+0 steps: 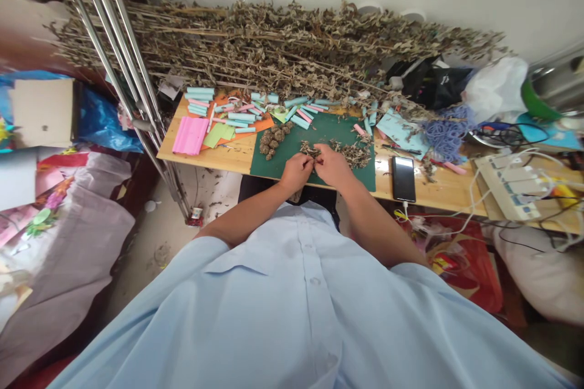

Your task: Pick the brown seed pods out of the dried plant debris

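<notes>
My left hand (295,171) and my right hand (331,168) meet over the near edge of a green cutting mat (292,161), their fingertips pinching a small sprig of dried leaves (312,159). Loose crumbled dried leaves (351,155) lie on the mat just beyond my right hand. To the left sits a heap of brown dried seed clusters (274,140). Farther back are several rolled light-blue paper tubes (241,117) and pink paper strips (190,135).
A large bundle of dried leafy stalks (274,48) lies along the back of the wooden table (438,188). A smartphone (404,178) lies on a charging cable at right. Beyond it are blue netting (449,130) and a power strip (506,187). A metal rack (118,67) stands at left.
</notes>
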`<state>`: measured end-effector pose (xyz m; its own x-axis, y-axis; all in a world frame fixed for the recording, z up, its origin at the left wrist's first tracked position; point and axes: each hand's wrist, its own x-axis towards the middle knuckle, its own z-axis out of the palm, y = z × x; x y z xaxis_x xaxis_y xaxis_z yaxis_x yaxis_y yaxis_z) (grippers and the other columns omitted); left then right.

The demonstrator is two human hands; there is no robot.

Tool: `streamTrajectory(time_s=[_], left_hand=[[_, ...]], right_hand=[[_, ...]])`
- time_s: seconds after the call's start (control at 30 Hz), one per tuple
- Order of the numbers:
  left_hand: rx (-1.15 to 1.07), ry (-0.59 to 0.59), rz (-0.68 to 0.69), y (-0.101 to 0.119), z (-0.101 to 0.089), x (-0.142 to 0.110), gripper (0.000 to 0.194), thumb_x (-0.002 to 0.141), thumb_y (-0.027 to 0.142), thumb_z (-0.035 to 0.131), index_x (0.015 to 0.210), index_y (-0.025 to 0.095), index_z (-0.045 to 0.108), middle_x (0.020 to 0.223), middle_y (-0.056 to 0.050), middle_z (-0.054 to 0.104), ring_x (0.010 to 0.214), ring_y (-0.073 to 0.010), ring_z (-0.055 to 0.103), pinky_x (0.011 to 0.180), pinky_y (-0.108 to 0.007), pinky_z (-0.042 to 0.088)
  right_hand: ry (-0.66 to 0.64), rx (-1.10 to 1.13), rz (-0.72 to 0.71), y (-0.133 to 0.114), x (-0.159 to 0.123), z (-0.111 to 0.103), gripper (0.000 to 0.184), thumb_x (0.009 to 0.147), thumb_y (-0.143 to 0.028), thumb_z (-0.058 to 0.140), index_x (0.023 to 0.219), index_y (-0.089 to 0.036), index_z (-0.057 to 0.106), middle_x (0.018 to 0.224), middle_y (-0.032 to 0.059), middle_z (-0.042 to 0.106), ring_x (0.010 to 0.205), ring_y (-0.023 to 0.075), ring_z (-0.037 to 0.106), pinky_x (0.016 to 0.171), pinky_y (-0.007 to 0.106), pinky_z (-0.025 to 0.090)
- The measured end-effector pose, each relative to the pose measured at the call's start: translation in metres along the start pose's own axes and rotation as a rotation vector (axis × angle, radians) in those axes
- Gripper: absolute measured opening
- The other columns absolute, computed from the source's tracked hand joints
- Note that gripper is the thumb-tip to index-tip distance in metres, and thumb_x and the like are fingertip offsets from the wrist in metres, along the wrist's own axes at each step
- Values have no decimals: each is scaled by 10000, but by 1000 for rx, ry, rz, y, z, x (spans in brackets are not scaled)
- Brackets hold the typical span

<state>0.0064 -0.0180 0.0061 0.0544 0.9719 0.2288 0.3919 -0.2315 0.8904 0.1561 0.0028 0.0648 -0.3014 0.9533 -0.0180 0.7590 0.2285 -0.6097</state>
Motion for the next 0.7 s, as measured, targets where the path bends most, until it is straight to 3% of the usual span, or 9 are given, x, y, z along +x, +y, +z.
streamTrajectory(time_s=[0.23,0.7], left_hand=[[94,12,37,-8,5,-2,180,927,143,562,840,182,714,818,-43,669,839,-167,602,799,-283,461],[-75,31,70,6,-8,-7,203,973,271,569,949,169,743,852,-58,682,870,-173,623,830,-301,490]], right_hand=[[-26,-49,15,-2,-2,-2,566,824,-175,606,1388,-202,566,895,39,769,864,248,707,834,343,519],[-59,-53,30,-2,5,-3,587,804,-175,622,1389,-187,568,908,55,772,884,262,705,862,362,520]])
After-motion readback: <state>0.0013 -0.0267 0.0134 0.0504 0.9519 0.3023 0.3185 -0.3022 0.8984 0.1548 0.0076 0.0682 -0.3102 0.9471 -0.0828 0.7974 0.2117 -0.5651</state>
